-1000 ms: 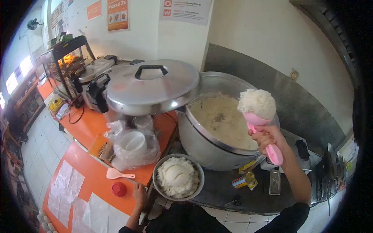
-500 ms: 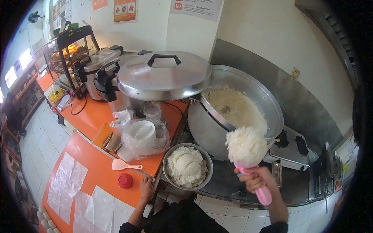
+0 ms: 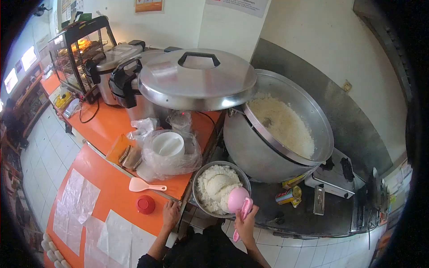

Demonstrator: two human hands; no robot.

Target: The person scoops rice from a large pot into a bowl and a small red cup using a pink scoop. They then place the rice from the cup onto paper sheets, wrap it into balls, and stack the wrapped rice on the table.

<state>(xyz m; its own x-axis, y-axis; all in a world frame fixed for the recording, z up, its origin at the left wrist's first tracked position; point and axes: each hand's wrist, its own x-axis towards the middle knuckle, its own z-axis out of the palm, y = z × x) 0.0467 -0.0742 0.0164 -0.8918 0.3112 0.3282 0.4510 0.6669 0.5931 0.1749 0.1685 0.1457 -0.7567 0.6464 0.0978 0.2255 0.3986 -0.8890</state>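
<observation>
My right hand (image 3: 246,222) is closed round the handle of a pink rice scoop (image 3: 239,199). The scoop's bowl is turned face down over the right side of a metal bowl (image 3: 197,199) heaped with white rice (image 3: 217,184). A rounded mound stands on top of that rice. At the orange counter's edge, my left hand (image 3: 171,215) rests with its fingers stretched out, holding nothing. Just left of it sits a small red bowl (image 3: 145,204), and beyond lies a pale pink rice paddle (image 3: 147,185).
A large tilted pot (image 3: 268,147) with rice inside stands behind the bowl, its lid (image 3: 196,85) to the left. White tub in plastic (image 3: 168,144), clear plastic sheets (image 3: 76,196), a can (image 3: 289,195) and a stove (image 3: 333,174) surround the work area.
My right hand has swung left and down from beside the pot to the metal bowl. The scoop, full of rice before, is now turned over on the rice there. My left hand stays put.
</observation>
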